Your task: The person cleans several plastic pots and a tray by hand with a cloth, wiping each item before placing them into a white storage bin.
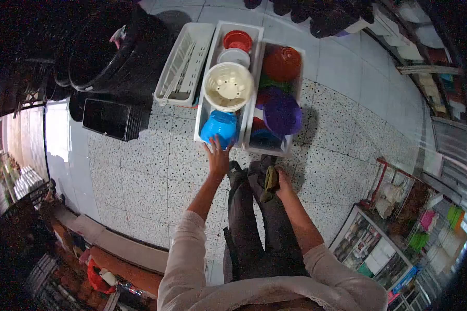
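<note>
My left hand [219,157] is at the near end of a long white planter box [198,136], its fingers on a bright blue plastic pot [219,128] that lies tilted in the box. Behind that pot sit a cream pot [227,88] with drainage holes, a white pot [234,57] and a red pot [237,40]. An olive-coloured cloth [270,182] is bunched in my right hand [283,182], near my knee. Right of the first box, a second white box [264,150] holds a purple pot [283,114] and an orange-brown pot [282,64].
A white slotted basket [184,65] stands left of the boxes. Farther left are stacked black rectangular planters [109,119] and large black tubs [106,46]. Speckled tiles [145,166] cover the floor. A glass-fronted case [368,241] and wire racks line the right side.
</note>
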`<state>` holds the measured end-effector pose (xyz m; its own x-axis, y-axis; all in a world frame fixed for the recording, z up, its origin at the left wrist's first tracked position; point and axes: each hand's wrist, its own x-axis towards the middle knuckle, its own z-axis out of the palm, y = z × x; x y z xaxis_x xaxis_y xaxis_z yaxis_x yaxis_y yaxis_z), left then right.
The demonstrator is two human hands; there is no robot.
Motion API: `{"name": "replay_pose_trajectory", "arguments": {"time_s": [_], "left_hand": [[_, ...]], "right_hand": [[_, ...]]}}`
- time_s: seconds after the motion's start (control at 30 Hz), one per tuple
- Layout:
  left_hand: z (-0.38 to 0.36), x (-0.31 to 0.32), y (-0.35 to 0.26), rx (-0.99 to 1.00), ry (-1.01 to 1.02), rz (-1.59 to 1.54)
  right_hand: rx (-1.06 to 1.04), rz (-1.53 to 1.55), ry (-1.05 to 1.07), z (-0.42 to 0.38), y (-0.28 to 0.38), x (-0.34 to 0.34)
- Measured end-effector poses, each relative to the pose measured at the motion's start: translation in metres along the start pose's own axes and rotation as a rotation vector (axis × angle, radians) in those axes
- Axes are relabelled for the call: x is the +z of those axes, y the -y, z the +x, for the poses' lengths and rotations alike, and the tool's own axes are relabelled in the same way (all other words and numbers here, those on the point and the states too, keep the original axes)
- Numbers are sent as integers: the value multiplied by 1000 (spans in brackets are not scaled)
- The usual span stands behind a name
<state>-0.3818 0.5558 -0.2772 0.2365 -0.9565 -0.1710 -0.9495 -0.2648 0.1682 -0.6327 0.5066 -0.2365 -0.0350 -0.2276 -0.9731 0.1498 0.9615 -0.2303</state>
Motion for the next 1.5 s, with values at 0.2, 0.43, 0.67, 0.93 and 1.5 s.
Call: {"name": "replay_pose_trajectory", "arguments": {"time_s": [0.2, 0.43, 0.67, 0.93, 1.5], "left_hand": [[60, 30, -96, 267, -128, -199], [140, 44, -159, 491, -100, -17], [163, 80, -163, 464, -291, -187], [114, -55, -172, 544, 36, 164], [-11, -241, -172, -170, -390, -788]], "right_hand": [[-178, 313, 310, -19, 42, -26], [-188, 608, 637, 15, 82, -98], [-212, 672, 501, 1, 126, -124], [-498, 224, 454, -44, 200, -94], [-1350, -1657, 240, -151, 159, 7]]}}
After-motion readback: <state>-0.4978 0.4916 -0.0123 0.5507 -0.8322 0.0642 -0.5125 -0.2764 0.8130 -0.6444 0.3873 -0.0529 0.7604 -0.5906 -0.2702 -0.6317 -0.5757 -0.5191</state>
